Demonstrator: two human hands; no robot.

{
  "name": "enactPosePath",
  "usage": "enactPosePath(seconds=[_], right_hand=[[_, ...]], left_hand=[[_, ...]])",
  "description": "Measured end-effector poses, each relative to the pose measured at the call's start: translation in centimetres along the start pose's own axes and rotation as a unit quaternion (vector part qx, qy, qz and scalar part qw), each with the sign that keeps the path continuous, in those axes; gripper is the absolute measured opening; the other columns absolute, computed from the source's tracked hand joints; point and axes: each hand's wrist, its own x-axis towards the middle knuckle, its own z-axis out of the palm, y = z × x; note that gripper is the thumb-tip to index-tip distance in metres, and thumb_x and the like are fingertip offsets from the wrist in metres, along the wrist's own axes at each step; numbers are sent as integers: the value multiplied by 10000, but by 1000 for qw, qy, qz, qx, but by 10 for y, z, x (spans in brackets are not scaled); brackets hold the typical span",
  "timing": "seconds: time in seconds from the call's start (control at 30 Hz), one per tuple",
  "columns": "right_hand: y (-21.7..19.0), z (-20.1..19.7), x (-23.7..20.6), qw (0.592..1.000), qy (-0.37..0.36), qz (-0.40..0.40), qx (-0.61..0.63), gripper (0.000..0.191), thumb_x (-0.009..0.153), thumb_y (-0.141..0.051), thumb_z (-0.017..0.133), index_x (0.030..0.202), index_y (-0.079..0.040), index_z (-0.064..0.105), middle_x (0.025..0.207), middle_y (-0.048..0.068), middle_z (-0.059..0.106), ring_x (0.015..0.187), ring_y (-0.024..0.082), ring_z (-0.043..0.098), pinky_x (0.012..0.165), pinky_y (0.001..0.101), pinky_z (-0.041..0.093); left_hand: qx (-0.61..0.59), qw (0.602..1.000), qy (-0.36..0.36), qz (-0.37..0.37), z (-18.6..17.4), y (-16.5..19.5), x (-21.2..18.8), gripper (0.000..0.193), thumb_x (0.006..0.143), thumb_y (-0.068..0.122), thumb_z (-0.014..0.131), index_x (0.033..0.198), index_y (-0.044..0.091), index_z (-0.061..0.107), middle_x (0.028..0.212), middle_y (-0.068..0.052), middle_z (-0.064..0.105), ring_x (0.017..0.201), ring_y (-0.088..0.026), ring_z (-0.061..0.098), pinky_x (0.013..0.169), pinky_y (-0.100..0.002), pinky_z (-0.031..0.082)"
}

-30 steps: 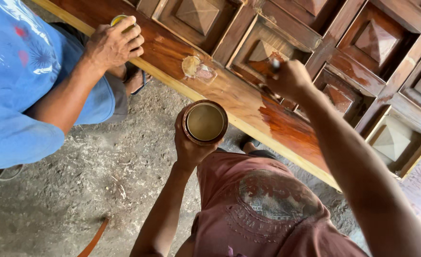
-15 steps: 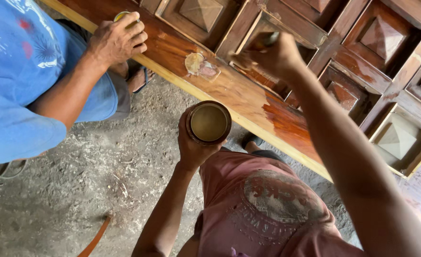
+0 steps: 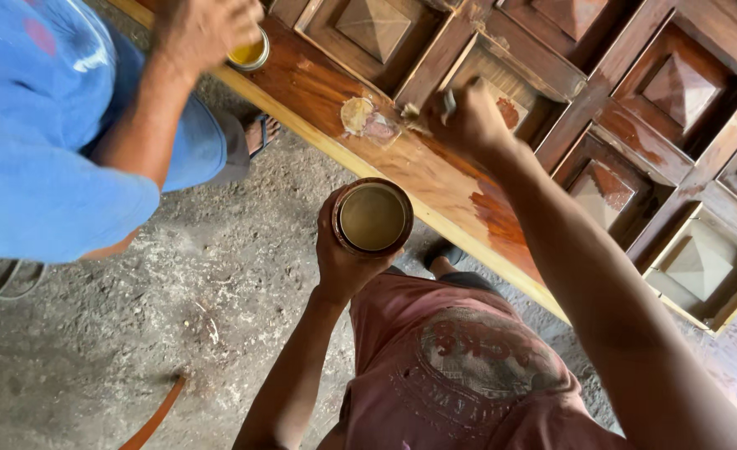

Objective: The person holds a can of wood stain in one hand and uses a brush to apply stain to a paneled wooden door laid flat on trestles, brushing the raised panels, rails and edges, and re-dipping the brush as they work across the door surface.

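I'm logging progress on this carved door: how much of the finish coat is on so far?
Done: the frame rail beside the right hand shines dark and wet. In hand: that hand holds a brush at a recessed panel, while the left hand holds the tin of finish. Left: the pale panel at right looks bare.

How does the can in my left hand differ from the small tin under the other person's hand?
The can is larger, held in the air by the left hand, its liquid dull olive-brown. The small tin rests on the wooden door, half hidden under the other person's hand, its liquid bright yellow. Both are round and open.
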Motion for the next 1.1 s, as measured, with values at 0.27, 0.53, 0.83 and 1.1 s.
enactPosePath(seconds=[0.27, 0.53, 0.83, 1.1], right_hand=[[15, 24, 47, 996, 34, 40, -78, 141, 1005, -173, 689, 906, -124, 775, 773, 98, 737, 645, 225, 723, 591, 350, 575], [0, 21, 33, 994, 68, 3, -87, 177, 1052, -191, 753, 916, -79, 757, 826, 121, 759, 678, 232, 731, 599, 358, 578], [3, 22, 34, 992, 84, 45, -86, 207, 1033, -270, 806, 926, -99, 763, 810, 88, 763, 650, 200, 726, 564, 355, 576], [8, 28, 67, 995, 60, -3, -83, 132, 1067, -241, 744, 1013, -124, 770, 902, 59, 783, 748, 192, 755, 655, 343, 612]], left_hand=[[-80, 994, 7, -70, -4, -4, -14, 1072, 660, 153, 996, 1514, 32, 359, 1423, -172, 576, 1316, -313, 611, 1142, -431, 518], [-18, 999, 11, -38, -14, -8, -15, 1126, 627, 163, 1017, 1512, 24, 334, 1405, -179, 575, 1294, -318, 617, 1121, -441, 522], [-42, 998, 22, -35, -15, -10, -7, 1089, 660, 159, 1003, 1511, 18, 339, 1413, -176, 563, 1287, -304, 624, 1109, -420, 547], [-60, 997, -9, -47, -10, -9, -2, 1056, 651, 151, 994, 1491, 22, 368, 1385, -177, 587, 1265, -292, 638, 1086, -416, 563]])
